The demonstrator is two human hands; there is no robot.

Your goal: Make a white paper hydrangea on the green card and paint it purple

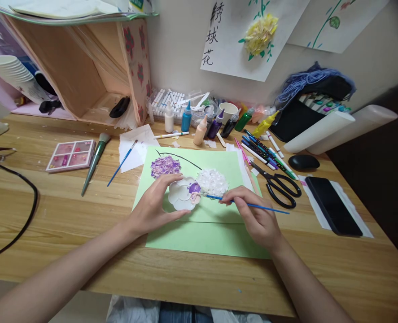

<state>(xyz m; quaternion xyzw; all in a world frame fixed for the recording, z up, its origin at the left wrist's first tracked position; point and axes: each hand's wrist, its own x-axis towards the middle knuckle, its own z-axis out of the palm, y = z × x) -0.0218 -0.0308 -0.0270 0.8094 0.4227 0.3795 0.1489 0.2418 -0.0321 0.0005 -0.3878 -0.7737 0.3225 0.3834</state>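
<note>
My left hand [157, 201] grips a small white flower-shaped paint palette [177, 196] by its edge, thumb and fingers around its left side. Purple paint [194, 187] and pale pink paint [195, 198] sit in its right-hand wells. A thin blue paintbrush [262, 207] is pinched in my right hand [252, 211], its tip by the pink paint. Under both hands lies light green paper [199, 233]. On it are a purple-and-pink textured flower [165, 166], a white textured flower [212, 181] and a dark curved line between them.
Paint bottles [215, 125] line the back of the desk. Black scissors [279, 186], several pens [262, 150] and a phone [331, 204] lie to the right. Leftward are another blue brush [122, 163], a makeup brush [96, 162], a pink palette case [71, 155] and a black cable [27, 224].
</note>
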